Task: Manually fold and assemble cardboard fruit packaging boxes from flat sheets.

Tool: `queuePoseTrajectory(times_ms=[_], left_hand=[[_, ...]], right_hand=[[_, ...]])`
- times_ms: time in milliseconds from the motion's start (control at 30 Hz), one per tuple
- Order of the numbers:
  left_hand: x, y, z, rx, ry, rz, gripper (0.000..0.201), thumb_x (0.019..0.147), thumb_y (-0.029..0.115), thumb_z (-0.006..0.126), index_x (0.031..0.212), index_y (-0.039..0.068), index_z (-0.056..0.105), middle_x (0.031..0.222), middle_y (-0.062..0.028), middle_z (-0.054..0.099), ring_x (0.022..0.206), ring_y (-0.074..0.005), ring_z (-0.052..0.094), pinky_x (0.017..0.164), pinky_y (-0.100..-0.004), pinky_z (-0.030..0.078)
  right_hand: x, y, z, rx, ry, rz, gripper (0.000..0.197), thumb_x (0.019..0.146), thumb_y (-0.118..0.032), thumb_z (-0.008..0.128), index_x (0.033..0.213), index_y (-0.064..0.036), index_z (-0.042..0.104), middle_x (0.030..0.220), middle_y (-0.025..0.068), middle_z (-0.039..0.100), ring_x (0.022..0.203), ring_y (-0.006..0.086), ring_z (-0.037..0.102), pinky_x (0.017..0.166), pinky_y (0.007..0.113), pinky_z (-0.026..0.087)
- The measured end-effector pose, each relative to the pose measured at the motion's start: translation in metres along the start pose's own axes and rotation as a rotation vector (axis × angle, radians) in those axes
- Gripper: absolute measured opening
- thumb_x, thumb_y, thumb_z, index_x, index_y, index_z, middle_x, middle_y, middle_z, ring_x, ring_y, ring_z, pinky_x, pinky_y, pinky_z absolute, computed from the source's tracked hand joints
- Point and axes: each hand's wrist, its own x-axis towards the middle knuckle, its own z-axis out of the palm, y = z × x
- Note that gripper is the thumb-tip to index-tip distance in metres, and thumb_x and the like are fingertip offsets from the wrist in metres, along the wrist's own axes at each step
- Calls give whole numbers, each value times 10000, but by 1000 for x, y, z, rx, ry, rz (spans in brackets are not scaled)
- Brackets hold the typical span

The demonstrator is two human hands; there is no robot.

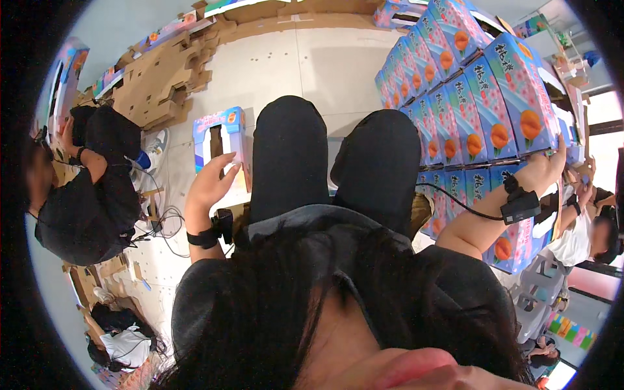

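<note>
My left hand (214,182) is open, its fingers and thumb apart, just in front of a single blue-and-pink gift box (235,140) beside my left knee. That box stands on the floor and shows a dark slot with white edges on top. My right arm stretches out to the right along tall stacked rows of blue gift boxes printed with orange fruit. At the near end of the upper row, my right hand (551,161) grips the lower corner of an end gift box (520,97); some of its fingers are hidden.
Flattened brown cardboard (156,81) lies along the left wall. A person in black (91,201) sits at my left, with loose cables (166,221) on the floor nearby. Another person in white (575,240) is behind the stack at right, near grey plastic stools (543,276).
</note>
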Motion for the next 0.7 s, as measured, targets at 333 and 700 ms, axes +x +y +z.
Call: queuePoseTrajectory(times_ms=[333, 700], left_hand=[[-4, 14, -3, 16, -72, -126, 474, 903, 323, 625, 1244, -2, 574, 1183, -199, 632, 1119, -289, 599, 966, -367, 450], [15, 5, 18, 61, -196, -174, 482, 864, 365, 609, 1224, 45, 599, 1172, -218, 622, 1117, -355, 580, 950, -388, 453]], right_hand=[[62, 22, -66, -325, -185, -196, 538, 772, 18, 581, 1290, 19, 433, 1066, 169, 588, 917, 278, 617, 761, 439, 537], [21, -23, -23, -207, 127, -364, 310, 839, -134, 658, 1083, 43, 589, 1039, 151, 623, 903, 263, 622, 759, 436, 537]])
